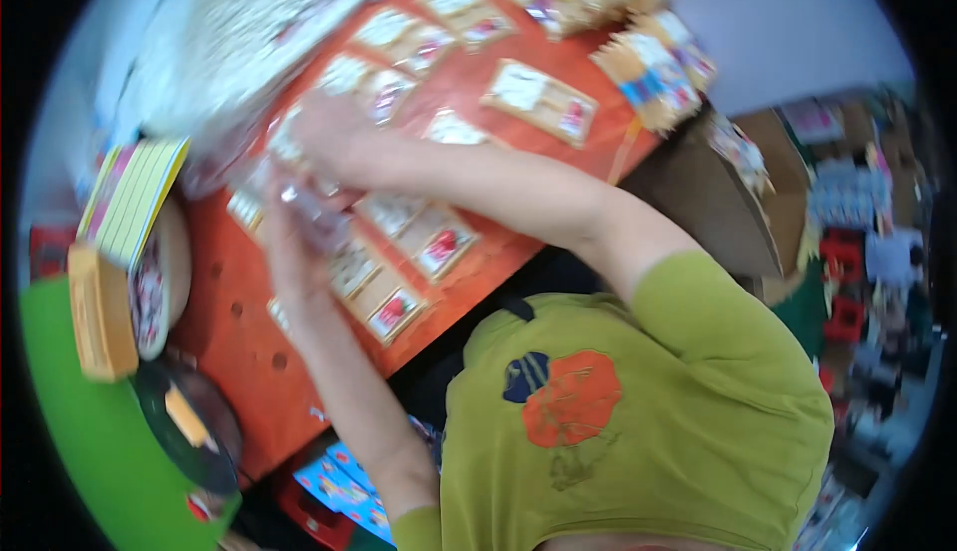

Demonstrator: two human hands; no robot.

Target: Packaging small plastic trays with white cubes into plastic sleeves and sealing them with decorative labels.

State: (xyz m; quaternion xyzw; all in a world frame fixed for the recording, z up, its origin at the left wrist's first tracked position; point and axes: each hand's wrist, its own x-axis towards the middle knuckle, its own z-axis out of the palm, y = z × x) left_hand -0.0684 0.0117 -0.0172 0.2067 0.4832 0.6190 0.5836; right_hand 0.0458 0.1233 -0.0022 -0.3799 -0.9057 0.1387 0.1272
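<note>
My left hand [291, 242] is raised over the left part of the orange table, its fingers on a crinkled clear plastic bag [321, 222]. Just beyond it my right hand [334, 142] reaches across, smeared by motion, so its fingers cannot be read. Around and under both hands lie several small flat tan trays in rows, each with a white piece and a red-and-white piece. One such tray [414, 237] sits to the right of my left hand, another [384, 302] nearer me. A separate tray [539, 102] lies farther right.
A large clear bag of whitish pieces [269, 32] covers the far left. Stacked tan packs [648, 67] stand at the far right corner. Left are a bowl [174, 272], a yellow striped pad [135, 197], a tan box [102, 312] and a dark round container [189, 421]. An open cardboard box [718, 187] stands right.
</note>
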